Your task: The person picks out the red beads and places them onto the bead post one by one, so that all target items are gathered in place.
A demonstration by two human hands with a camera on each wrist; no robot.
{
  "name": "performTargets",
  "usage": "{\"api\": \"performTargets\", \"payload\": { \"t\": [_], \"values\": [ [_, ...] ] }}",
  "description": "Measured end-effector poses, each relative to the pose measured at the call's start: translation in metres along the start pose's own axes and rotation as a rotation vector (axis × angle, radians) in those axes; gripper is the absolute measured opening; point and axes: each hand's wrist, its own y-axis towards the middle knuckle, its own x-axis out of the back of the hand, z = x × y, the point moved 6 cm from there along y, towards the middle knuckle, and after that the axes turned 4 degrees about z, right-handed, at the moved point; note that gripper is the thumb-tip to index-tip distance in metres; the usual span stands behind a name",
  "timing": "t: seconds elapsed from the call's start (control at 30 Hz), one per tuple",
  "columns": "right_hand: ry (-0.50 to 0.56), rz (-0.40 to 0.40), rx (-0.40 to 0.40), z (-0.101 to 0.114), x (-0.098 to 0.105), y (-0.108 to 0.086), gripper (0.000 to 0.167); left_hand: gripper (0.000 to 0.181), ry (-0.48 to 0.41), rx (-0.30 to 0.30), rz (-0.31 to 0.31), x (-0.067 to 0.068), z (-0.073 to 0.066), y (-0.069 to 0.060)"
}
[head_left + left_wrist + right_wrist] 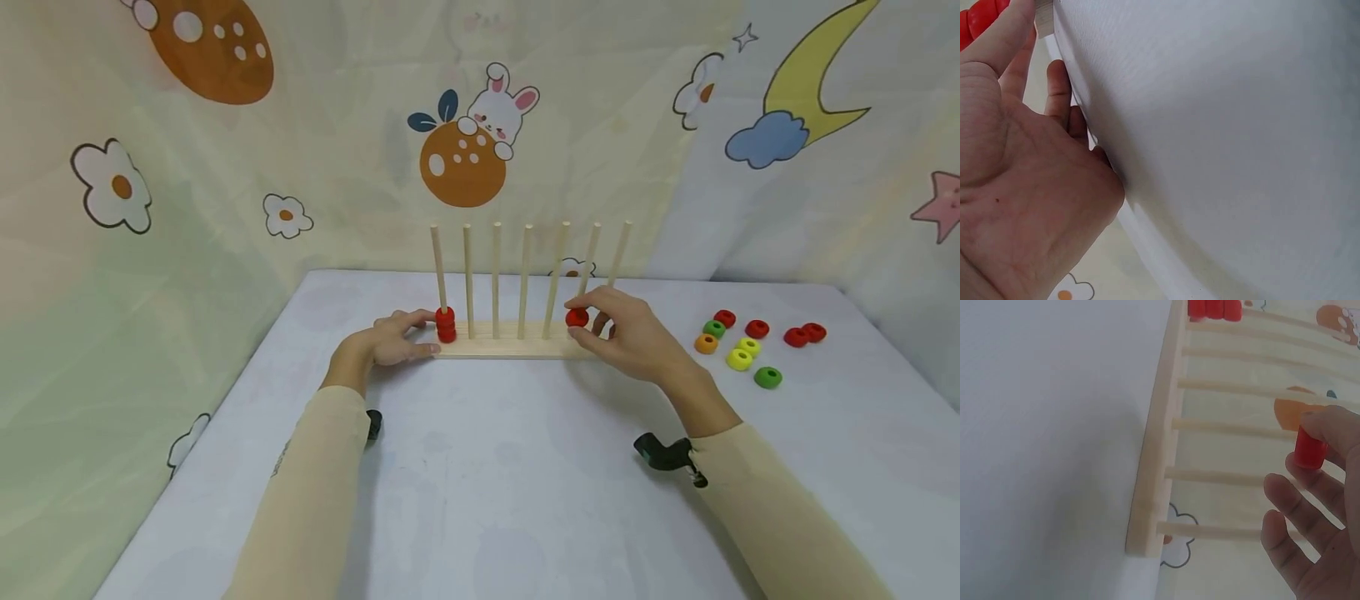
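Note:
A pale wooden rack [517, 348] with several upright pegs stands at the back of the table. Three red beads [1214, 309] are stacked at the foot of its leftmost peg. My left hand [388, 340] lies at the rack's left end, thumb by the front corner and index finger beside the red stack; its fingers are fairly straight. Thumb and index finger of my right hand [630, 333] pinch another red bead [1310, 450] by its sides. That bead is held in front of the pegs toward the right, above the base, with the other fingers spread loosely.
Loose beads lie on the table to the right: red [757, 329], green [768, 377], yellow [739, 359] and orange [706, 343]. Behind the rack hangs a patterned cloth [360, 150]. The white table [487, 483] extends toward me.

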Motion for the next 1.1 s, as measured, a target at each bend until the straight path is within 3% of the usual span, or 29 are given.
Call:
{"api": "performTargets", "payload": {
  "t": [0.5, 1.1],
  "values": [
    [0.044, 0.038, 0.034, 0.019, -0.011, 0.021, 0.032, 0.069, 0.017, 0.002, -0.002, 0.0, 0.002, 0.001],
    [0.134, -0.001, 0.112, 0.039, -0.021, 0.039, 0.033, 0.069, 0.011, 0.003, -0.001, 0.0, 0.001, 0.003]
  ]
}}
